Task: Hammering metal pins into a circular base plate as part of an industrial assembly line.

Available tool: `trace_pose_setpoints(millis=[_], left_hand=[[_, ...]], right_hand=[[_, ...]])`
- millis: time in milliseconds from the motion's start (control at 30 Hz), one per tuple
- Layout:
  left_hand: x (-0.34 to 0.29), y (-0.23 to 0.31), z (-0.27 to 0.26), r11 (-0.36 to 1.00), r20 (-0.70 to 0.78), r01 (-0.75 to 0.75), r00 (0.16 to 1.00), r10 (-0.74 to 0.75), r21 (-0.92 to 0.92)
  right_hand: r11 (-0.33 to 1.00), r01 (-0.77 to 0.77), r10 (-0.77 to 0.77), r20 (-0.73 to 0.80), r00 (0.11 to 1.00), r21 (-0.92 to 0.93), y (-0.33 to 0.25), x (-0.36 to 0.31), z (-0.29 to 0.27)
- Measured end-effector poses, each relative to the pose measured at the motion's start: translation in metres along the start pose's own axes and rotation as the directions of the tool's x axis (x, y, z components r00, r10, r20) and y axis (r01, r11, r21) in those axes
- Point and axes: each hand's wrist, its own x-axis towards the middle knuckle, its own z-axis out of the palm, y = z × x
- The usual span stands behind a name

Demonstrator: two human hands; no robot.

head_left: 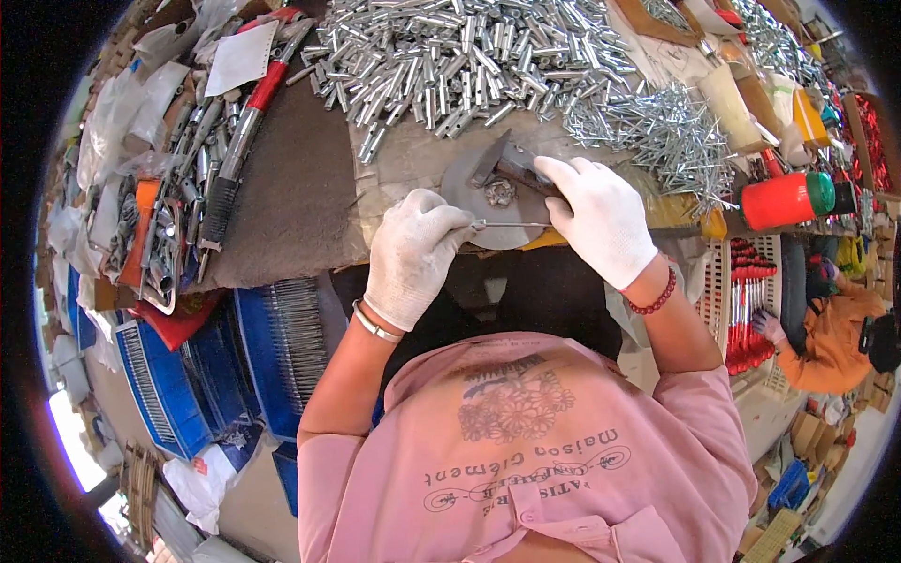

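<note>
My left hand (pixel 413 253), in a white glove, pinches one end of a thin metal rod (pixel 516 224) between thumb and fingers. The rod lies level across the near edge of a round grey metal plate (pixel 457 178). My right hand (pixel 603 218), also gloved, closes around a dark hammer (pixel 490 161) whose wedge-shaped end points left over the plate. Its thumb is by the rod's far end; whether it touches the rod I cannot tell. A small crumpled silvery lump (pixel 499 192) sits on the plate beside the hammer.
Short metal tubes (pixel 469 66) are heaped at the back, with thin metal pins (pixel 671 141) to their right. A red jar (pixel 777 200) lies at the right edge. Tools (pixel 225 178) crowd the left. Blue bins (pixel 282 347) stand below left; a co-worker (pixel 835 338) is at right.
</note>
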Motion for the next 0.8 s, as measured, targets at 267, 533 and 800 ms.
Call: trace_pose_setpoints(millis=[267, 533, 800], left_hand=[[0.004, 0.005, -0.003, 1.000, 0.004, -0.010, 1.000, 0.010, 0.004], [0.005, 0.005, -0.006, 1.000, 0.001, -0.011, 1.000, 0.011, -0.006], [0.007, 0.002, -0.005, 0.999, 0.009, -0.049, 0.999, 0.049, 0.003]], right_hand=[[0.972, 0.058, -0.029, -0.127, 0.991, 0.226, -0.020, -0.026, -0.027], [0.980, 0.199, -0.198, -0.108, 0.974, -0.003, -0.022, -0.039, -0.023], [0.940, 0.100, -0.013, -0.257, 0.966, 0.326, -0.020, -0.028, -0.021]])
